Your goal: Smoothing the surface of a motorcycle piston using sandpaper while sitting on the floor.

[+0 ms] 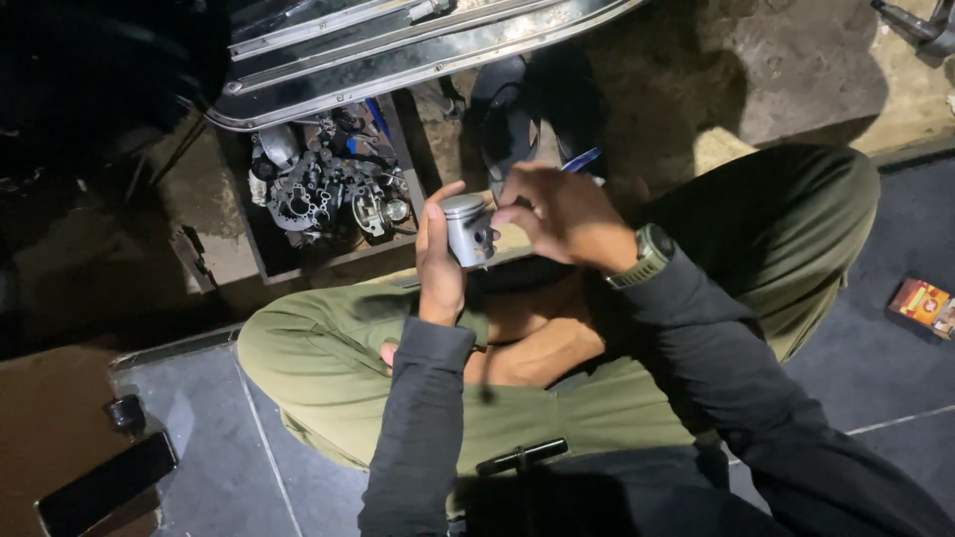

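Currently the left hand (438,261) grips a silver piston (469,230) upright at chest height over the person's crossed legs, fingers wrapped behind its skirt, steadying it for close work. Right hand (562,214) pinches at the piston's side, fingers narrow, likely on the pin area. Tray of engine parts (328,189) sits on the floor ahead, within reach.

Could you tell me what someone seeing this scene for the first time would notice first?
At the centre, a shiny silver metal piston is held up between the left hand and the right hand, above knees in olive green trousers. Just beyond it, on the dirt ground, sits a dark tray of greasy metal engine parts. A small orange and red box lies on the grey tiles at the right edge.
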